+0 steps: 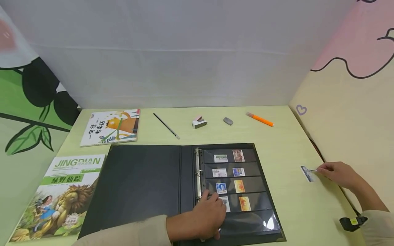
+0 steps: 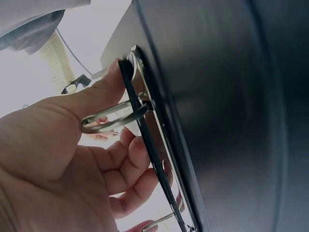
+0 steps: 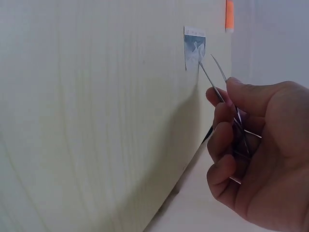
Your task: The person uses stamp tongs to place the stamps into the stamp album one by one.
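Note:
My right hand (image 1: 341, 174) grips a pair of metal tweezers (image 3: 212, 79) between thumb and fingers. The two tips stand apart, one of them right at the lower edge of a loose blue-grey stamp (image 1: 307, 173) on the tabletop. An open black stamp album (image 1: 141, 184) lies in front of me. Its right-hand page (image 1: 250, 222) holds two columns of stamps in clear strips. My left hand (image 1: 207, 215) rests on that page beside the metal rings (image 2: 113, 118), with loosely bent fingers, partly covering a stamp (image 1: 227, 204) in the fourth row.
Two picture books (image 1: 110, 128) (image 1: 61, 198) lie on the left. Along the back are a pencil (image 1: 166, 125), a small stapler (image 1: 199, 122), a grey eraser (image 1: 228, 121) and an orange marker (image 1: 260, 119). Walls (image 1: 184, 78) border the table at the back and right.

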